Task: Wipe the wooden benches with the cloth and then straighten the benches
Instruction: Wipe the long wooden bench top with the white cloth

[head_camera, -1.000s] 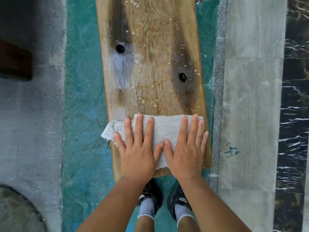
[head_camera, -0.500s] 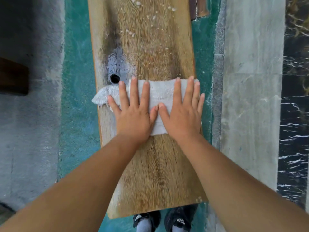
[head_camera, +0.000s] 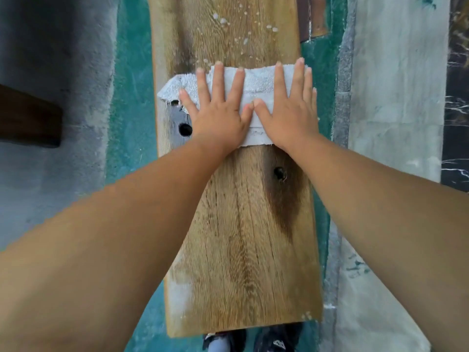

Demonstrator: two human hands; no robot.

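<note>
Cloth (head_camera: 256,80) on wooden counter (head_camera: 248,237), head view, looking steeply down. The counter is a long plank running away from the viewer over a teal-painted floor (head_camera: 132,97). Rough grey concrete (head_camera: 63,59) lies to the left and a pale concrete strip (head_camera: 396,97) to the right, with dark veined stone (head_camera: 456,110) beyond it at the frame edge.

A dark brown object (head_camera: 28,118) is cut off by the left edge and cannot be identified. The far end of the counter runs out of the top of the frame. Only the toes of two dark shoes (head_camera: 276,339) show below its near end. A brown wooden piece (head_camera: 314,16) beside the upper right of the plank is partly hidden behind it.

The plank shows strong grain, a dark stain (head_camera: 284,199) on the right, two round holes (head_camera: 185,129) (head_camera: 280,173) and scattered white specks (head_camera: 223,21) beyond the cloth.

The cloth is pale grey terry, folded into a band lying across nearly the full width of the counter, its left corner overhanging the edge. The left hand (head_camera: 218,118) and right hand (head_camera: 289,115) lie side by side on it, thumbs almost touching. Each grip is wide: fingers straight and spread, palms pressed flat on the fabric.
</note>
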